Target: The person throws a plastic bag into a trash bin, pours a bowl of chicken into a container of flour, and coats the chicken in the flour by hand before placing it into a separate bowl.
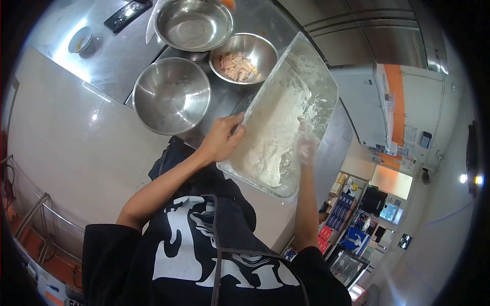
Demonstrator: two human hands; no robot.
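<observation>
A deep rectangular metal pan [292,193], tilted in this view, holds white flour-like powder [278,120]. My left hand [223,138] grips the pan's near-left rim, fingers bent at the edge. Inside the pan, close to its right wall, is my right hand [307,144] in a clear glove dusted with powder. Its fingers blend into the white, so I cannot tell how far they are closed. Thickly coated lumps [268,166] lie toward the lower end of the pan. Just beyond the left wall, a steel bowl [266,48] contains pale raw meat strips [238,66].
Two more steel bowls stand to the left, one nearer me [172,97] and one farther back [194,23]. A knife blade [151,25], a phone [126,15] and a small white bowl [80,40] lie on the steel counter [109,69]. Shelves with boxes [339,211] are at right.
</observation>
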